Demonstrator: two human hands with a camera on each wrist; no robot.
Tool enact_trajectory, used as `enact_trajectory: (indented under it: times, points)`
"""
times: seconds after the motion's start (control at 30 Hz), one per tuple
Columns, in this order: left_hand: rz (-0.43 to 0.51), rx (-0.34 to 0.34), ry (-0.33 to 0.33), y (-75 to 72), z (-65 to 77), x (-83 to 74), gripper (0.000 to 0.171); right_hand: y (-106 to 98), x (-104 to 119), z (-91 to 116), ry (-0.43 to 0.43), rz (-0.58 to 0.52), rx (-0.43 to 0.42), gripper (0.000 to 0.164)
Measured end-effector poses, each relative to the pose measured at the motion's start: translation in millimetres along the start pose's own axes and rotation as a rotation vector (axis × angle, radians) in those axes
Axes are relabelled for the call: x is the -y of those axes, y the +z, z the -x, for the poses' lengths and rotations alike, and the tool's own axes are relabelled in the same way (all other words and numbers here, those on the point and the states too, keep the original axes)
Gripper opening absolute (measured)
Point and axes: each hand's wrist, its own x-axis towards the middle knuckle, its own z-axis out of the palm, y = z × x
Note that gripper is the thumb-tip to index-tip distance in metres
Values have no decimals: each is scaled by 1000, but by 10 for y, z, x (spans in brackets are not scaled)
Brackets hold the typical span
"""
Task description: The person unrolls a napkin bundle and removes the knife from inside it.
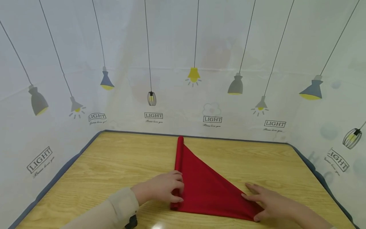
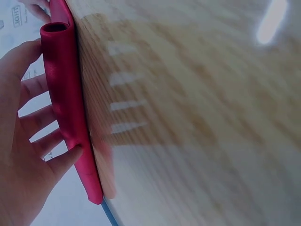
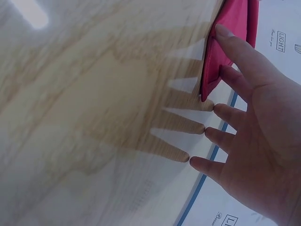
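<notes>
A red cloth point(image 1: 206, 187) lies on the wooden table, its left side wound into a tight roll point(image 1: 179, 156) and the rest spread flat as a triangle. My left hand point(image 1: 167, 187) holds the near part of the roll, fingers curved over it and thumb close to its near end. In the left wrist view the hollow end of the roll point(image 2: 63, 89) shows, with several fingertips hidden behind it. At the right corner of the cloth, my right hand point(image 1: 273, 203) has its fingers spread. Its thumb and forefinger touch the corner point(image 3: 214, 66), while the other fingertips rest on the table.
The pale wooden table point(image 1: 128, 152) has a dark blue edge point(image 1: 228, 139) along the back and sides. A white hanging sheet point(image 1: 177, 41) printed with lamps surrounds it. Light glares off the tabletop near the front.
</notes>
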Motion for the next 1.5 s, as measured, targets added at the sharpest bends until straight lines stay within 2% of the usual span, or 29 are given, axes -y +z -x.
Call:
enact_trajectory:
  times: [0.2,0.47,0.67,0.87,1.17,1.37,1.5]
  points:
    - [-22,-4,8,-29,-18,-10,22,-9,-51,33,5,-11,0,66]
    - [23,24,37,-41,17,62,4,-41,-57,91,63,-42,9,65]
    - [20,22,40,-20,45,104,5,-53,-92,134,56,-42,11,65]
    - [16,-15,61,-7,44,113,20,-44,-143,151,82,-72,24,65]
    - [37,13,32,-41,41,89,23,-51,-160,207,89,-69,21,65]
    - [53,43,6,-60,41,77,17,-56,-163,232,83,-52,12,64]
    - [71,43,14,-63,64,89,12,-62,-183,264,83,-54,11,63]
